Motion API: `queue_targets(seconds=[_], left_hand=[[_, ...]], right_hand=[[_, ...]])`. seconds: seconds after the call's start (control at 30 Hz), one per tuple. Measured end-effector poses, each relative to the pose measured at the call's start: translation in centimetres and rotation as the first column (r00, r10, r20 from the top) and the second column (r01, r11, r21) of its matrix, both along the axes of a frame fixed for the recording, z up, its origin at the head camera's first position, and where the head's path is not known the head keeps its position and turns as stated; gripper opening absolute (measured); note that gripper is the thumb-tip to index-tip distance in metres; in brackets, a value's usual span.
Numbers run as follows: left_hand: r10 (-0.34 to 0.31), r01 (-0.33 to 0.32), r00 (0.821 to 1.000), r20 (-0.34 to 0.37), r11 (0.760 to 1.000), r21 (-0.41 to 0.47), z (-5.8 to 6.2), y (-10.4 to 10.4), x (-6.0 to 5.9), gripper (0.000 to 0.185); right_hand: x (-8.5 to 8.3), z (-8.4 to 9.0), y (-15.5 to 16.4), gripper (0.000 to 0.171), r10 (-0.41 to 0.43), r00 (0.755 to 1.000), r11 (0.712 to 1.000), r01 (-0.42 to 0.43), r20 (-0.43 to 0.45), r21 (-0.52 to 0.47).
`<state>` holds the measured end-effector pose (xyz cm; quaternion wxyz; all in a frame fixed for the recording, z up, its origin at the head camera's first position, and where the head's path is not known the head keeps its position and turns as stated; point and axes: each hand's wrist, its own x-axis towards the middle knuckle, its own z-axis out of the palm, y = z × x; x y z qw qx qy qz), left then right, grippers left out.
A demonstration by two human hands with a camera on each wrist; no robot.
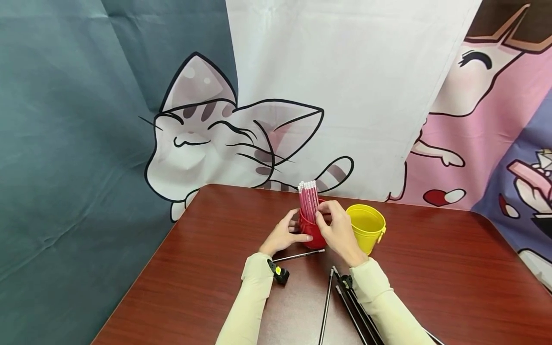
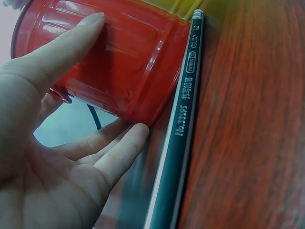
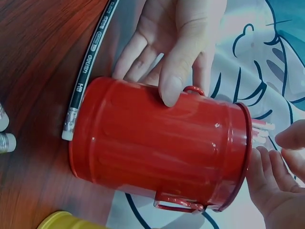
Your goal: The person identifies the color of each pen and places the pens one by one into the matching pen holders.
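A small red bucket [image 1: 312, 235] stands upright on the table with a bundle of pink pencils [image 1: 308, 203] inside, white eraser ends up. My left hand [image 1: 282, 234] holds its side, with the thumb [image 2: 71, 45] across the wall and the fingers round the other side. At the rim, my right hand [image 1: 338, 230] is beside the pencils; in the right wrist view its thumb and fingers [image 3: 267, 167] are apart near the white ends [image 3: 261, 131]. Close by the bucket's base lies a dark green pencil [image 2: 178, 124] with a white eraser.
A yellow bucket [image 1: 366, 225] stands just right of the red one. Several dark pencils [image 1: 355, 311] lie at the front, partly under the right forearm. Brown wooden table [image 1: 207, 268] spreads around, with a cartoon-printed cloth [image 1: 302, 72] hanging behind it.
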<state>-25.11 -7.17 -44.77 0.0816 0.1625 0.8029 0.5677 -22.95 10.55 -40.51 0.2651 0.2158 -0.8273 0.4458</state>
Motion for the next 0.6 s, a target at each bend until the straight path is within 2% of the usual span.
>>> queue_targets(seconds=[0.3,0.53,0.6], left_hand=[[0.012,-0.012,1.0,0.004,1.0,-0.01,0.0,0.1,0.0,0.081],[0.024,-0.024,1.0,-0.005,1.0,-0.002,-2.9,0.2,-1.8,0.085],[0.03,-0.03,0.999,-0.012,0.999,-0.011,-3.3,0.2,-2.0,0.086]], right_hand=[[0.3,0.6,2.3,0.019,-0.058,0.998,0.998,0.058,-0.023,0.029],[0.3,0.3,5.7,0.028,-0.063,0.997,0.998,0.062,-0.036,-0.016],[0.3,0.2,6.6,0.031,-0.076,0.996,0.997,0.074,-0.047,-0.031]])
